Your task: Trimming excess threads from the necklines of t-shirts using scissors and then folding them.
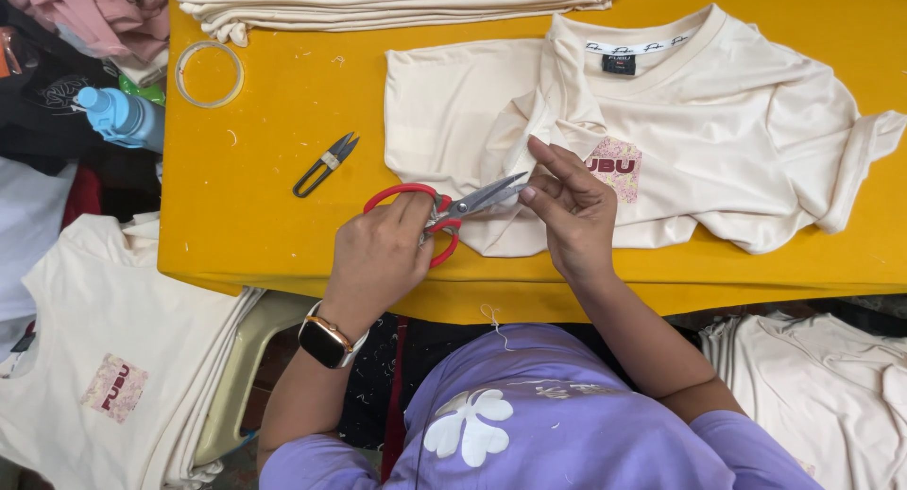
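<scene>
Yellow tabletop (pixel 283 121) carries a cream T-shirt (pixel 718 121) spread toward its right half, collar at the far edge, hem near the front edge. The left hand (pixel 378 258) is closed through the red handles of a pair of scissors (pixel 449 211), whose long axis runs left to right, blades slightly parted and pointing right into a raised fold of the shirt. The right hand (pixel 572 206) pinches that fold, fingers bunched on the cloth. Small thread snips (pixel 324 165) lie left of the scissors, a tape ring (pixel 209 73) toward the far left corner, and folded cream shirts (pixel 397 3) along the far edge.
</scene>
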